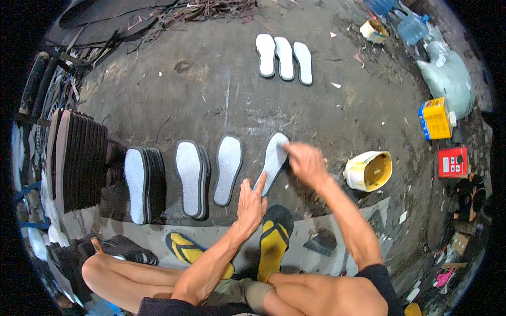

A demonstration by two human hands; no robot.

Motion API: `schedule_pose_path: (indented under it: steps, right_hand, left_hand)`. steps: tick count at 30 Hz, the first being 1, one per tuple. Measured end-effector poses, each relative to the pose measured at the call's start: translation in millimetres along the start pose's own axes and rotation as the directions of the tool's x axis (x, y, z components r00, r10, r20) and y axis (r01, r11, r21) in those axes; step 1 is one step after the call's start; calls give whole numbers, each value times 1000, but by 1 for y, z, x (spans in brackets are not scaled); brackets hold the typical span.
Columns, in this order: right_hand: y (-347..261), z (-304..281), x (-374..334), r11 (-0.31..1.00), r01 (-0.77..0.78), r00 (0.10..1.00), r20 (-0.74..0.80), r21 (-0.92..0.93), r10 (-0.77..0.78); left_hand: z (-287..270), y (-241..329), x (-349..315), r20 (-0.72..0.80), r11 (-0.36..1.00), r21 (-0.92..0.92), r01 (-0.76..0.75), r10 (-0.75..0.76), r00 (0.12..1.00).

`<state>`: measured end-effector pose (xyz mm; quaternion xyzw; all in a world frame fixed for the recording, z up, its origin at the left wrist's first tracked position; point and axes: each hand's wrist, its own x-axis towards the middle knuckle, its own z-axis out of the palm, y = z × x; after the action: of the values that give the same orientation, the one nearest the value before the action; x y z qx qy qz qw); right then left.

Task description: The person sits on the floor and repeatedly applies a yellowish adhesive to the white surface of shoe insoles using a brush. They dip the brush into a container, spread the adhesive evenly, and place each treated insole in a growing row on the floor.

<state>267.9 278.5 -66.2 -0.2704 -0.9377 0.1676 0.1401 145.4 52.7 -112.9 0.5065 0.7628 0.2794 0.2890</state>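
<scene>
Had the grey-topped insole (274,154) down on the dark floor (211,105), right between the two hands, aslant, top end leaning right; rested the left hand (250,204) at the low end, loosely spread and gripping nothing, one finger stretched over the left edge of the grey face; and up at the top, held the right hand (307,164) against the upper right edge, fingers bunched in tight, blurred; could not tell there between a pinch and a mere touch!

Just to the left, showed a single insole (229,171), flat and face up; next along, a short stack of insoles (188,178); then a thicker stack (136,184); and at the far left, a tall pile of dark soles (79,160).

Farther out ahead, well apart, showed three pale insoles (284,58) side by side; off to the right, a white tub (357,173), tilted, yellowed inside; beyond, a yellow container (436,118) and a red box (452,162); close below the low end of the insole, a dark sandal (279,217) over a yellow sock (271,258).
</scene>
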Motion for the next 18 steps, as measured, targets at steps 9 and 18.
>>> schedule_pose_path:
  steps: [9,18]
  right_hand:
    - [75,15,47,949,-306,950,-37,77,309]
    - [-56,15,-79,983,-116,959,274,140,74]
  left_hand:
    - [11,9,57,-20,994,-104,-27,25,999]
    - [-12,-19,62,80,969,-235,-73,94,992]
